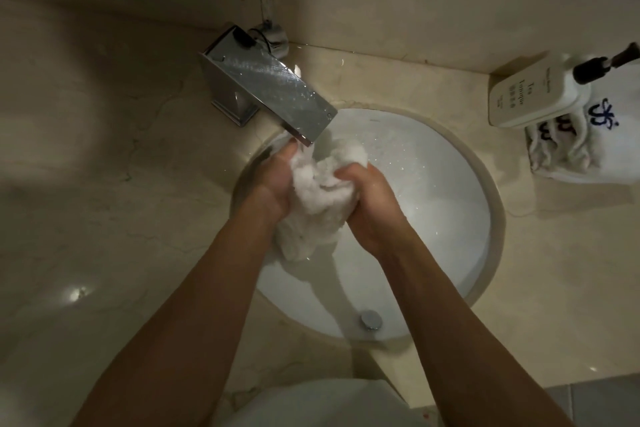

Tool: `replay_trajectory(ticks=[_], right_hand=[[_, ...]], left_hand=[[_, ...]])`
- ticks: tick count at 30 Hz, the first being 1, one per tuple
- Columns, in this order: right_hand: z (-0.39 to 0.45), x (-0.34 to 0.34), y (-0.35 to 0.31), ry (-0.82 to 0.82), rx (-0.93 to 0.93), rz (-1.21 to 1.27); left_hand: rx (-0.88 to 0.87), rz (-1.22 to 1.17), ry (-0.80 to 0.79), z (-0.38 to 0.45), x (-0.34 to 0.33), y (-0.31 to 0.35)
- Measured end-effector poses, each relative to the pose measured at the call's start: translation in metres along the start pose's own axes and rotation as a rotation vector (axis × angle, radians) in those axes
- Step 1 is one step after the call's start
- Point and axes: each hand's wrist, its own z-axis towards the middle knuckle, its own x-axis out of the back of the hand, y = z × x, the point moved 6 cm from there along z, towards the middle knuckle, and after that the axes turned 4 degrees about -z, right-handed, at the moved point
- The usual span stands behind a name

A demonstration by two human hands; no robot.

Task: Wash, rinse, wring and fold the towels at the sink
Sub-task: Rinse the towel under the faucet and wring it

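- Head view, looking down at a round white sink set into a beige marble counter.
- A bunched, wet white towel is held over the basin, just below the end of the faucet and between both hands.
- The left hand grips the left side of the towel, its fingers curled into the cloth and its fingertips reaching up under the spout's tip.
- The right hand grips the right side of the towel, fingers curled tight around a fold of it.
- Both bare forearms reach in from the bottom edge of the view and meet at the towel.
- A flat, rectangular chrome faucet slants from the back of the counter out over the basin's upper left rim.
- A chrome drain plug sits near the lower edge of the basin.
- On the counter to the right, well apart from the sink, a white soap dispenser with a dark pump lies against folded white towels bearing a dark blue embroidered mark.
- A pale wall runs along the back of the counter.
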Motion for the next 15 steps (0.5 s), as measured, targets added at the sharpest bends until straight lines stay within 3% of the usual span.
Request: replay_trajectory(ticks=[2,4,10,15], right_hand=[[0.001,-0.004,0.003,-0.019,-0.049,0.183],[0.006,-0.009,0.007,0.026,-0.090,0.184],[0.049,-0.010,0.008,0.391,0.020,-0.433],[0.056,-0.049,0.007,0.092,0.162,-0.948]], left_hand=[[-0.046,0.039,0.032,0.004,0.002,-0.003],[-0.101,0.102,0.084,0.010,0.007,-0.007],[-0.229,0.238,0.113,-0.028,-0.004,-0.016],[-0.076,0.112,0.043,-0.011,0.005,-0.006]])
